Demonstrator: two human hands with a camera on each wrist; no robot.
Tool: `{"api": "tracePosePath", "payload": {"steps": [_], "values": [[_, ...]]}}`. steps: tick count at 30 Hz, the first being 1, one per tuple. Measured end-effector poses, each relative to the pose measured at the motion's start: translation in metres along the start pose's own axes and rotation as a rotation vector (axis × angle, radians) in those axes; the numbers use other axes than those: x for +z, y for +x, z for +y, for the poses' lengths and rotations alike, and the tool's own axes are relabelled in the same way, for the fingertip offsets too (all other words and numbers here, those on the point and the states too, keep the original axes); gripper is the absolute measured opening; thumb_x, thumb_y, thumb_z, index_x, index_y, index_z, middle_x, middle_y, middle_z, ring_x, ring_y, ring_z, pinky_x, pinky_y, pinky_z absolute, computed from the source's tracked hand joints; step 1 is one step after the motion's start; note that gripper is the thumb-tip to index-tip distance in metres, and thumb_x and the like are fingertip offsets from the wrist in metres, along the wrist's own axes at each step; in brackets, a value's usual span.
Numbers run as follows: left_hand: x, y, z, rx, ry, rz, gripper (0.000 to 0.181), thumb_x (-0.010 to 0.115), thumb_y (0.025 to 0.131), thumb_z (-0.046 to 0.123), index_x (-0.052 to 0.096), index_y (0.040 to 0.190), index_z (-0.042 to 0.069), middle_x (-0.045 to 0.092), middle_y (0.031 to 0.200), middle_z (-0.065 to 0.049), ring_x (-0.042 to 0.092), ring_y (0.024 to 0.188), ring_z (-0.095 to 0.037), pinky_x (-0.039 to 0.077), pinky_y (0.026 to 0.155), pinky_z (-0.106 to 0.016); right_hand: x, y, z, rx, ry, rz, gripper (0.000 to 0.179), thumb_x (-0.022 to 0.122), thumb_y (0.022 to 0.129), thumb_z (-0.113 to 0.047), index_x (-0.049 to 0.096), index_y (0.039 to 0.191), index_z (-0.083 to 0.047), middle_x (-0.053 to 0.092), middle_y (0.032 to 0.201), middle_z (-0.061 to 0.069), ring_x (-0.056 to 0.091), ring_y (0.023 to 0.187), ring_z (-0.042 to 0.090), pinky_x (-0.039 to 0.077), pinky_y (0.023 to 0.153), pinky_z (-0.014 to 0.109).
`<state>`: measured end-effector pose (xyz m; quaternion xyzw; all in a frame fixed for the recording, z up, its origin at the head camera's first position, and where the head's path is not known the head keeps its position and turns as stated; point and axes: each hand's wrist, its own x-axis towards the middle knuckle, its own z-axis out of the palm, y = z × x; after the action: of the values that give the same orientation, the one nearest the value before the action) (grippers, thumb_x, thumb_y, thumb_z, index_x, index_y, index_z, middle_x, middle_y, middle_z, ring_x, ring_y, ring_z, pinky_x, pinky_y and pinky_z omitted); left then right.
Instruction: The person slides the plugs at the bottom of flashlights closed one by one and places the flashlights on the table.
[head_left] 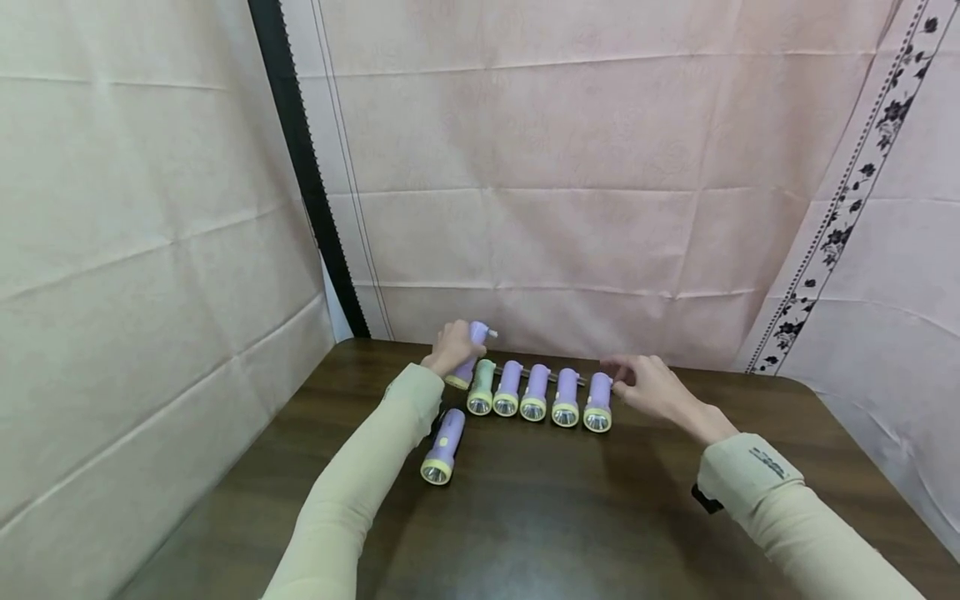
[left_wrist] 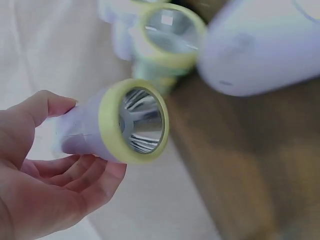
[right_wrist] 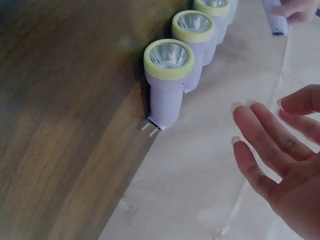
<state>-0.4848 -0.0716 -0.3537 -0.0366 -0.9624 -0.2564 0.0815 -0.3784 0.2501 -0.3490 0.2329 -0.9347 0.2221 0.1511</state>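
– Hands first: L hand [head_left: 451,348] gripping what?
– Purple flashlight [head_left: 462,370], just below ctr of head frame. R hand [head_left: 651,385], fingers loosely spread, nothing held, right of ctr.
– Others?
– Green flashlight [head_left: 482,386] + four purple ones [head_left: 536,387], in a row near ctr; loose flashlight [head_left: 446,442] on table [head_left: 555,517], lower ctr.

Lilac flashlights [head_left: 566,390], yellow rims [left_wrist: 110,120]; one green flashlight [head_left: 482,382]; brown wood-grain table [head_left: 540,517]; pale-pink cloth [head_left: 562,150], black floral border [head_left: 836,239].

Dark wooden table [head_left: 525,525], creased pale cloth backdrop [head_left: 562,150], black-flower border [head_left: 840,233].
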Motion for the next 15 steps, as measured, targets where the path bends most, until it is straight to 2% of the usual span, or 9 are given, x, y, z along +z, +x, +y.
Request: {"api": "tracePosePath", "payload": {"steps": [4, 8, 15], "values": [[-0.008, -0.005, 0.022, 0.118, 0.019, 0.033, 0.033, 0.073, 0.078, 0.023, 0.064, 0.103, 0.004, 0.068, 0.094, -0.013, 0.063, 0.081, -0.026, 0.051, 0.073, -0.037, -0.005, 0.004, 0.001, -0.038, 0.004, 0.036, 0.049, 0.058, 0.080, 0.001, 0.059, 0.129, -0.004, 0.071, 0.081, 0.006, 0.058, 0.065, 0.008, 0.044, 0.059, 0.026], [-0.006, -0.013, 0.036, 0.206, 0.034, 0.003, 0.047, 0.075, 0.077, 0.024, 0.060, 0.119, 0.007, 0.068, 0.104, -0.012, 0.064, 0.090, -0.027, 0.052, 0.079, -0.038, -0.002, 0.006, 0.002, -0.035, -0.004, 0.035, 0.054, 0.059, 0.080, 0.000, 0.055, 0.134, -0.004, 0.071, 0.085, 0.009, 0.058, 0.066, 0.009, 0.045, 0.061, 0.026], [0.006, -0.023, 0.050, 0.285, 0.010, -0.049, 0.051, 0.076, 0.076, 0.021, 0.055, 0.120, 0.008, 0.067, 0.104, -0.012, 0.064, 0.091, -0.027, 0.051, 0.078, -0.038, 0.006, 0.005, 0.000, -0.038, 0.005, 0.025, 0.058, 0.059, 0.081, 0.000, 0.051, 0.137, -0.004, 0.069, 0.088, 0.010, 0.059, 0.066, 0.011, 0.045, 0.060, 0.026]]}}
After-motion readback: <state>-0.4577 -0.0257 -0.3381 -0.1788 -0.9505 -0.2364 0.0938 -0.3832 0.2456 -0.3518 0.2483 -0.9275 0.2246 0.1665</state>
